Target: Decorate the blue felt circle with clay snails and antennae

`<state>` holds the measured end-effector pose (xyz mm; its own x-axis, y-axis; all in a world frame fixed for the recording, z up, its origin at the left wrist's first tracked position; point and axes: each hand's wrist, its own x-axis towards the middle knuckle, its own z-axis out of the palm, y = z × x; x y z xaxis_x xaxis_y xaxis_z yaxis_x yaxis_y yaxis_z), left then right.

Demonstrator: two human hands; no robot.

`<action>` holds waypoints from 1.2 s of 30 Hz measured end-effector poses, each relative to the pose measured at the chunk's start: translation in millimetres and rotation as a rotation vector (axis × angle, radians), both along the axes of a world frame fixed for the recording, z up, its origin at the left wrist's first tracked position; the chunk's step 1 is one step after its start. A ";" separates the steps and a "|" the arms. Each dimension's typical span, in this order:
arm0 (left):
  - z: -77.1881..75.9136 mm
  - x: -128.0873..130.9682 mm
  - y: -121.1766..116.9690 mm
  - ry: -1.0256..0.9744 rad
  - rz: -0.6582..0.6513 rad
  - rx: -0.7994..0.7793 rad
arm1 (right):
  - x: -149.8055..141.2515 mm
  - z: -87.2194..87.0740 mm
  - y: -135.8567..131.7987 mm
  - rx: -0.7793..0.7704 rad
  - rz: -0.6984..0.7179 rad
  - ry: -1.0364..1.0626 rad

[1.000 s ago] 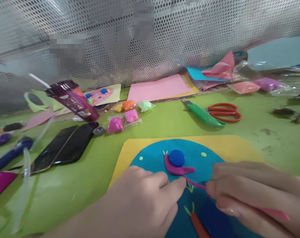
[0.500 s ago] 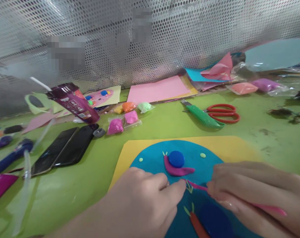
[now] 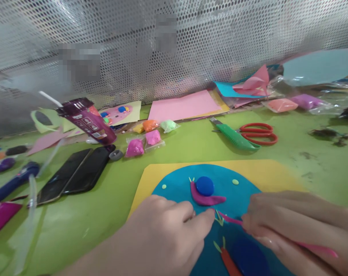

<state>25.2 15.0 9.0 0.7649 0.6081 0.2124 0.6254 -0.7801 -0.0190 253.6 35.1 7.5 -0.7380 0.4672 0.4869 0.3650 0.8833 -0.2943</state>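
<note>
My right hand [image 3: 294,226] is closed around a slim pink modelling tool [image 3: 317,249]. The tool's thin end points left, beside thin pale green strands [image 3: 219,219]. My left hand [image 3: 174,230] rests low over the blue paper circle [image 3: 168,178], fingers curled and the index fingertip at the tool's thin end; whatever lies under those fingers is hidden. Above the fingertips is a magenta clay snail [image 3: 204,198] with a dark blue round shell [image 3: 205,186]. Nearer to me, partly cut off by the frame, lies a red-orange clay snail [image 3: 230,262] with green feelers and a blue shell [image 3: 250,255].
Yellow paper [image 3: 142,178] backs the circle. Beyond it are a green cutter [image 3: 234,136], red-handled scissors [image 3: 258,134] and bagged pink clay [image 3: 135,147]. To the left lie a black phone [image 3: 89,170] and a tilted purple cup [image 3: 89,120]. A perforated metal panel [image 3: 188,50] stands behind.
The view has shifted very slightly. My right hand and the pink tool have moved a little to the right; the left hand stays nearly in place.
</note>
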 end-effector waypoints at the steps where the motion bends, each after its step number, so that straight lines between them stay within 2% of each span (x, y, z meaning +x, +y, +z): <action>1: 0.0 -0.1 -0.1 0.000 0.002 0.001 | -0.3 0.1 -0.3 0.001 0.000 0.001; 36: -3.4 0.4 -0.2 -0.020 0.003 0.032 | -1.4 2.2 5.5 0.002 0.061 -0.023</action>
